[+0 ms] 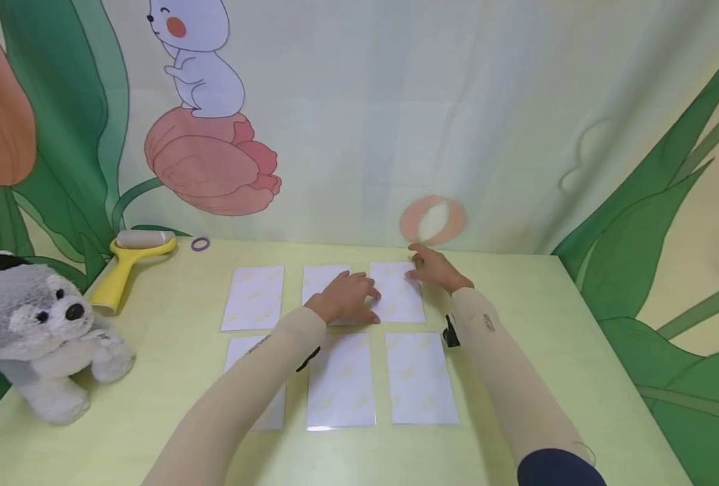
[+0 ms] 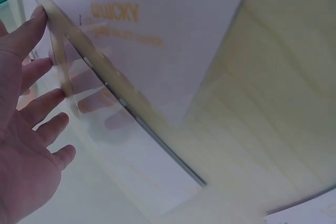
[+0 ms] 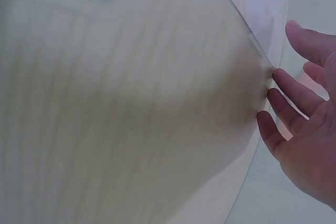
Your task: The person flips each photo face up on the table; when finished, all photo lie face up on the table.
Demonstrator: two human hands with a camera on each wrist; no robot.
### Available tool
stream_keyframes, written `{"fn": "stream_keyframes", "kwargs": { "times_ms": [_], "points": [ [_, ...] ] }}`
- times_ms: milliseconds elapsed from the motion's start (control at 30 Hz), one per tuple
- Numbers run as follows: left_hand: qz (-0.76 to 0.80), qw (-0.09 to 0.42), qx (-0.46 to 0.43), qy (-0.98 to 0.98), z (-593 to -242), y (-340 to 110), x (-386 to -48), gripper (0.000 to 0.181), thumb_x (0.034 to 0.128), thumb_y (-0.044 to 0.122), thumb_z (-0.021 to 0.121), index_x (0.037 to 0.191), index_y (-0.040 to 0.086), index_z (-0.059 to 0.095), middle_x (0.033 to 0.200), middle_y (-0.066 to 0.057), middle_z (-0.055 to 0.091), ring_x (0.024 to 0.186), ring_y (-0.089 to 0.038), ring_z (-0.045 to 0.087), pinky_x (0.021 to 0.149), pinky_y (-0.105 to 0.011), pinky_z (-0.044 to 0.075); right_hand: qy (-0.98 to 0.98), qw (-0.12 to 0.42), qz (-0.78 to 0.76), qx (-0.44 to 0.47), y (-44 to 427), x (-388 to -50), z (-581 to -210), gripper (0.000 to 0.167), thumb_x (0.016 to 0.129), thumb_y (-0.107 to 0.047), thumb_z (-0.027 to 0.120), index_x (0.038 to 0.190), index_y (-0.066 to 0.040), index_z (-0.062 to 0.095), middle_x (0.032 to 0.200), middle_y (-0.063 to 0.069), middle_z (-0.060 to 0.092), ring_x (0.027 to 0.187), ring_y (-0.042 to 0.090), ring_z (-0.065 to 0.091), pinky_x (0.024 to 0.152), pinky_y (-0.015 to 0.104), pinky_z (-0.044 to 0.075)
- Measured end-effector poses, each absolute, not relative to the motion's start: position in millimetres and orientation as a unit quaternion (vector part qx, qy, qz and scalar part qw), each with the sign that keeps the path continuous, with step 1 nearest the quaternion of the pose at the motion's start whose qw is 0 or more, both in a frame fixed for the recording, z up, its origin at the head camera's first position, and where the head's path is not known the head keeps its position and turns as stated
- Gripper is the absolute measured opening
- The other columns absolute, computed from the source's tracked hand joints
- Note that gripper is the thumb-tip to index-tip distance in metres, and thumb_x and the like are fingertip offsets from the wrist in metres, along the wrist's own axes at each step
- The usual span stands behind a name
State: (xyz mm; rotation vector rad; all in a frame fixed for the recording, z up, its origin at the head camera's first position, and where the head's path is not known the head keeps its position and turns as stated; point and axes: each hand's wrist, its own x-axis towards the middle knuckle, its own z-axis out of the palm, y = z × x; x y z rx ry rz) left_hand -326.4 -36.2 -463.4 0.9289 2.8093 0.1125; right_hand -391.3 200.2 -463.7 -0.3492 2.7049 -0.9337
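Observation:
Several white rectangular sheets with pale yellow print lie in two rows on the table. My left hand (image 1: 345,297) is over the back middle sheet (image 1: 325,275), its fingers reaching the left edge of the back right sheet (image 1: 395,297). In the left wrist view that hand (image 2: 31,119) has its fingers spread beside glossy sheet edges. My right hand (image 1: 437,268) is at the right side of the back right sheet. Loosely bent fingers of the right hand (image 3: 310,114) have their tips by a sheet corner in the right wrist view. The front left sheet (image 1: 271,412) is partly hidden by my left forearm.
A grey and white plush dog (image 1: 49,337) sits at the table's left. Behind it lies a yellow-handled lint roller (image 1: 131,260), with a purple ring (image 1: 200,244) beside it. The front middle sheet (image 1: 341,385) and front right sheet (image 1: 421,378) lie between my forearms. A printed curtain (image 1: 347,135) hangs behind.

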Motion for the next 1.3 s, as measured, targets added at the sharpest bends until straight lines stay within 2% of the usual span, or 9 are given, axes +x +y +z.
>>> {"fn": "stream_keyframes", "kwargs": {
  "times_ms": [400, 733, 1033, 1133, 1300],
  "points": [
    [0.061, 0.099, 0.299, 0.947, -460.0, -37.2, -324.2, 0.053, 0.0873, 0.050, 0.073, 0.132, 0.021, 0.066, 0.150, -0.006, 0.052, 0.149, -0.028, 0.034, 0.122, -0.052, 0.023, 0.937, 0.105, -0.310, -0.118, 190.3, -400.8, -468.2, 0.091, 0.084, -0.029, 0.081, 0.156, -0.006, 0.029, 0.132, 0.026, 0.055, 0.121, 0.037, 0.054, 0.105, 0.051, 0.044],
    [0.057, 0.104, 0.303, 0.946, -459.2, -31.7, -325.3, 0.052, 0.0871, 0.047, 0.074, 0.130, 0.020, 0.068, 0.145, -0.006, 0.056, 0.145, -0.028, 0.040, 0.120, -0.055, 0.025, 0.911, 0.102, -0.393, -0.069, 194.9, -399.8, -459.1, 0.085, 0.088, -0.030, 0.077, 0.156, -0.012, 0.029, 0.141, 0.026, 0.050, 0.126, 0.039, 0.050, 0.104, 0.053, 0.044],
    [0.057, 0.097, 0.306, 0.945, -456.4, -30.7, -322.4, 0.052, 0.0873, 0.045, 0.075, 0.131, 0.018, 0.067, 0.144, -0.006, 0.057, 0.138, -0.026, 0.046, 0.118, -0.052, 0.030, 0.861, 0.109, -0.496, -0.040, 202.0, -400.1, -446.0, 0.080, 0.089, -0.014, 0.076, 0.155, -0.008, 0.031, 0.134, 0.027, 0.051, 0.111, 0.040, 0.064, 0.095, 0.047, 0.055],
    [0.057, 0.095, 0.310, 0.944, -456.5, -29.2, -322.4, 0.052, 0.0869, 0.043, 0.076, 0.131, 0.016, 0.066, 0.139, -0.006, 0.060, 0.133, -0.025, 0.051, 0.115, -0.050, 0.034, 0.855, 0.126, -0.501, -0.039, 202.1, -400.6, -446.4, 0.072, 0.090, -0.011, 0.074, 0.152, -0.007, 0.037, 0.131, 0.024, 0.052, 0.105, 0.030, 0.064, 0.090, 0.040, 0.058],
    [0.052, 0.089, 0.314, 0.944, -456.7, -25.6, -322.8, 0.052, 0.0851, 0.041, 0.078, 0.129, 0.016, 0.067, 0.133, -0.004, 0.064, 0.126, -0.023, 0.055, 0.111, -0.048, 0.039, 0.849, 0.162, -0.500, -0.042, 199.9, -397.9, -450.3, 0.062, 0.091, -0.006, 0.071, 0.147, -0.003, 0.044, 0.116, 0.016, 0.060, 0.082, 0.013, 0.062, 0.070, 0.027, 0.056]
  ]
}}
